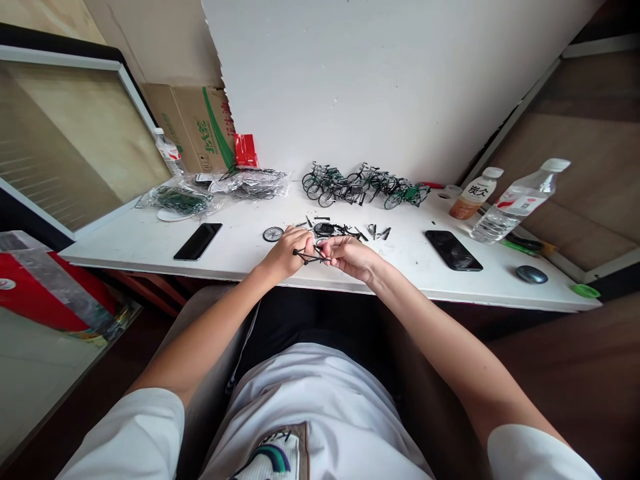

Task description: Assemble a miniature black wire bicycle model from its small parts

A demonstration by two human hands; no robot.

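Note:
Both hands meet just above the front edge of the white table. A small black bicycle frame (311, 257) spans the gap between them. My left hand (291, 252) is closed round its left part. The fingertips of my right hand (346, 254) pinch its right end. Just behind my left hand, a small spoked wheel (273, 234) lies flat. More small black parts (325, 229) lie behind the hands, partly covered by them. Small grey and black pieces (379, 233) are scattered to the right of these.
Assembled miniature bicycles (345, 187) stand along the wall. Plastic bags of parts (187, 199) lie at the back left. A phone (199, 241) is on the left, another phone (453, 250) on the right, near bottles (517, 203) and a dark mouse (531, 274).

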